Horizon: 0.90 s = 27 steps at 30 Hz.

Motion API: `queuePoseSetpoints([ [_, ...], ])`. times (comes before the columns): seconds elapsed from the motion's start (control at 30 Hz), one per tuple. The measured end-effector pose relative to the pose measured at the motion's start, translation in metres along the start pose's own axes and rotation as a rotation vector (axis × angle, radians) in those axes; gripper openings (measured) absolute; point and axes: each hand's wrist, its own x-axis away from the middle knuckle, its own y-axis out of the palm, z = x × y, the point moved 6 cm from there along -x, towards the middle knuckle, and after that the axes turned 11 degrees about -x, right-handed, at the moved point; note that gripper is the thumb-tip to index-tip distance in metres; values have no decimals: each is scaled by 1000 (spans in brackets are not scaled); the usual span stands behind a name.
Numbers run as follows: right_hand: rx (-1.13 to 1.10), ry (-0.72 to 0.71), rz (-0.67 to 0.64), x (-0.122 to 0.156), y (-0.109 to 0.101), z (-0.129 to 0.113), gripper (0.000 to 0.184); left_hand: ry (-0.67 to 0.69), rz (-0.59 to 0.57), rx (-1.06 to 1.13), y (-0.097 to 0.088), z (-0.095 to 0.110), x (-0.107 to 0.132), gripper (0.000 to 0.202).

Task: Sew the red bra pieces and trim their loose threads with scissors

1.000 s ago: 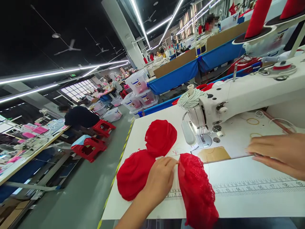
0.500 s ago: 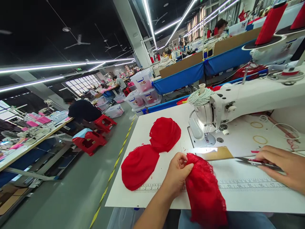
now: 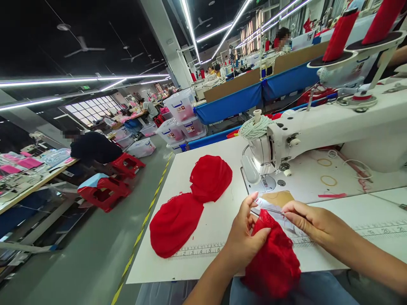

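My left hand pinches the upper edge of a red lace piece, which hangs over the table's front edge above my lap. Close beside it, my right hand is closed around thread snips. Their blades point left toward the lace edge and my left fingertips; most of the handle is hidden in the hand. Left of the hands, two rounded red fabric pieces lie on the white tabletop, touching each other. The needle area of a white sewing machine is just beyond my hands.
Brown card lies behind my hands. A printed ruler runs along the table front. Red thread cones stand at the upper right. Clear plastic boxes are stacked past the table; a seated person and red stools are left.
My right hand has lifted the snips off the table and brought them left to the lace. My left hand still pinches the lace, now bunched higher. The view has shifted slightly right.
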Motion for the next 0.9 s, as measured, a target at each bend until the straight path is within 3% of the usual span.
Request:
queuePoseSetpoints([
  [0.27,111,82,49,2,-6,13,45,46,-40,-35,7,-4,2,84],
  [0.4,126,50,87,1,-3,10,42,30,-85,-38,12,-3,2,88],
  [0.57,97,8,99,1,-9,16,38,-5,-60,-10,11,-6,0,90],
  [0.73,427,138,133,-7,-14,27,30,-81,-11,57,11,-15,-3,95],
  [0.8,476,171,118,-10,-9,26,19,-92,19,64,10,-17,-4,96],
  [0.9,504,199,124,-11,-8,26,17,-133,46,28,6,-19,-6,98],
])
